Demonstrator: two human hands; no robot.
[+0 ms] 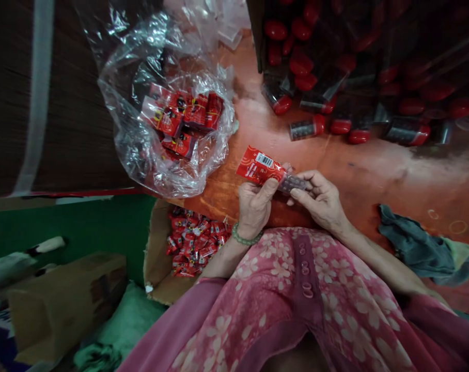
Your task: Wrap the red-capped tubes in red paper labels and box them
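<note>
Over the near edge of the orange table, a red printed packet (pixel 259 166) with a barcode is gripped between the thumb and fingers of my left hand (pixel 255 202). A clear tube of dark beads (pixel 294 184) sticks out of its right end, partly inside the packet. The thumb and fingers of my right hand (pixel 320 198) pinch the tube's outer end. Up and to the left, more flat red packets (pixel 196 110) lie in an open clear plastic bag (pixel 131 135). To the right, several red-capped tubes (pixel 307 127) lie on the table.
A cardboard box (pixel 155 253) full of red packets (pixel 198 240) stands below the table edge on the left. Many red-capped pieces (pixel 301 63) are heaped at the back right. A dark cloth (pixel 422 248) lies to the right. A brown carton (pixel 67 299) sits lower left.
</note>
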